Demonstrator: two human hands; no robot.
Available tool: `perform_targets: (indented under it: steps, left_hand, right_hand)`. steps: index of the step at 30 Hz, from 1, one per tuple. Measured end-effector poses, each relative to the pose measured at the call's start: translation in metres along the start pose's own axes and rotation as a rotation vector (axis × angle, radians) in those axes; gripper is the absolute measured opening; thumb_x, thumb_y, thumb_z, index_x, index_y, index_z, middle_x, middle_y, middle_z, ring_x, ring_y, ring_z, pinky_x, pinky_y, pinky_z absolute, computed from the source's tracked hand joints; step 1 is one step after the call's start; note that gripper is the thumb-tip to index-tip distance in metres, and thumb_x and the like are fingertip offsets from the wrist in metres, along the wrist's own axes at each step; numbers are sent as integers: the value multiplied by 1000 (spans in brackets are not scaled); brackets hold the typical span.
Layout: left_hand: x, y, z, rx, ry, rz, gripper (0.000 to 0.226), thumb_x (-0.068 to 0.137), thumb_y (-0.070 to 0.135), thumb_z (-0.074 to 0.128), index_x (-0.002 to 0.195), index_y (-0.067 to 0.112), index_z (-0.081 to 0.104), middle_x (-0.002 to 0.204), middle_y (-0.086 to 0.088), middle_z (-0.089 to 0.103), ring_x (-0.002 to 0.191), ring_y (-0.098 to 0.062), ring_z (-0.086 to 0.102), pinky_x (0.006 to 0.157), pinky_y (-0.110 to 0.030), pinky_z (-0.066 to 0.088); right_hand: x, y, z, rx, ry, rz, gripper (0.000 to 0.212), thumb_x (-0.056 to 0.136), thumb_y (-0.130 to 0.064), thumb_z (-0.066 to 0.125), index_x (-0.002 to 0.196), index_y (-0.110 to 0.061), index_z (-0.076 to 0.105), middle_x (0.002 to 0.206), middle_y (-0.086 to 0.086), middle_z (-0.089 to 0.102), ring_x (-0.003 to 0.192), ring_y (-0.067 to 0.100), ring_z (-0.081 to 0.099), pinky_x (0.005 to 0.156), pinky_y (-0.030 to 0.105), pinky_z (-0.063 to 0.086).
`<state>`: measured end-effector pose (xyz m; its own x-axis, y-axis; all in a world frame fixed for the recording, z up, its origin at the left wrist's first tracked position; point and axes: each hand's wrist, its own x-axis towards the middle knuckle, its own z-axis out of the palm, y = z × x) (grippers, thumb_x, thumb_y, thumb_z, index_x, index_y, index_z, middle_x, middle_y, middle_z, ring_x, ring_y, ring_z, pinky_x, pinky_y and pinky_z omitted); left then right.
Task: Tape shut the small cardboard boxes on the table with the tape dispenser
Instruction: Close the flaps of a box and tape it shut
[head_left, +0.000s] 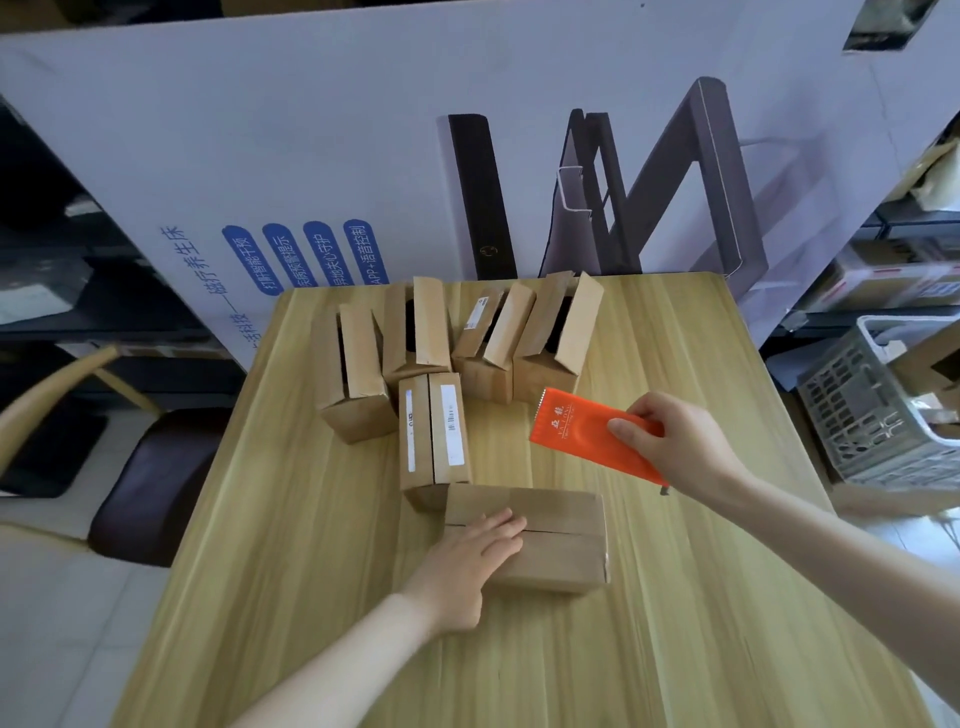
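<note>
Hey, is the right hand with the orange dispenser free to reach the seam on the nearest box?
Probably yes. The right hand holds the orange dispenser in the air just beyond the nearest box; nothing lies between. The left hand covers only the left end of its seam.

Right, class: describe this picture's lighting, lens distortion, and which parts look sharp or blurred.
Head view, light: soft and even, faint shadows by the closed box under the left hand. Head view, distortion: the wide lens bows the printed board and splays the edges of the table. Head view, focus: the orange tape dispenser in the right hand is sharp; the grey crate at right is smeared.
</note>
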<state>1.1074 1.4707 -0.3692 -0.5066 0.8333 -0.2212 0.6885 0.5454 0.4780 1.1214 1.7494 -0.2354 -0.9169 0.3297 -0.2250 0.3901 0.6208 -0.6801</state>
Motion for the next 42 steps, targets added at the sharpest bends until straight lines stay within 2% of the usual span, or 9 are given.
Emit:
perform_targets:
  steps: [2,5,7,9,15,22,29,34,42]
  left_hand:
    - [1,7,0,-137,72,-71,68,74,-1,42,138,20,48,154,18,23,143,4,9,117,-18,10]
    - [11,20,-16,-462,387,-284,40,85,1,52,117,21,67,128,13,60,125,-2,49,105,-18,38]
    - [18,27,-39,-704,600,-447,28,92,2,54,107,21,69,111,10,68,108,-7,62,95,-22,47]
    - [22,30,-64,-943,708,-551,22,96,7,53,107,19,69,109,5,70,105,-9,64,95,-27,50]
    - [17,28,-103,-1178,581,-615,25,96,18,57,119,13,66,111,1,70,103,-12,65,91,-27,53]
    - [13,30,-106,-1251,409,-621,11,94,16,61,101,19,70,98,0,74,91,-12,68,82,-25,55]
    - [12,28,-104,-1246,456,-665,10,93,14,62,93,12,72,88,-3,75,80,-12,68,79,-28,57]
    - [13,27,-101,-1216,527,-688,9,92,12,63,92,8,71,83,-5,74,71,-9,66,68,-20,56]
    - [14,24,-91,-1298,543,-798,9,93,12,60,94,8,69,80,-6,69,71,-13,61,66,-22,54]
  right_hand:
    - [-2,-2,4,-12,-27,-6,21,90,-37,63,89,-16,61,83,3,64,52,20,58,38,30,49]
    - [-5,-6,8,-20,-62,-22,20,89,-38,64,89,-18,62,82,2,63,53,20,60,38,30,50]
    - [-7,-8,10,-26,-80,-38,20,89,-38,64,89,-18,63,81,2,63,53,19,60,38,31,51]
    - [-9,-11,11,-23,-96,-48,19,89,-37,65,89,-18,63,80,2,64,51,18,59,38,31,50]
    - [-15,-18,19,-6,-142,-65,16,88,-35,65,86,-19,63,78,4,64,49,17,57,38,29,49]
    - [-17,-25,27,-26,-175,-84,15,88,-34,65,87,-19,63,76,5,64,46,16,55,39,30,50]
    - [-18,-26,32,-31,-180,-79,15,88,-35,66,88,-20,63,77,5,64,54,20,58,40,35,53]
    - [-19,-26,37,-41,-176,-79,17,88,-35,66,88,-19,63,80,4,64,55,19,58,40,34,52]
    - [-21,-25,44,-64,-188,-71,20,89,-37,64,90,-16,63,80,4,66,53,16,59,46,36,54]
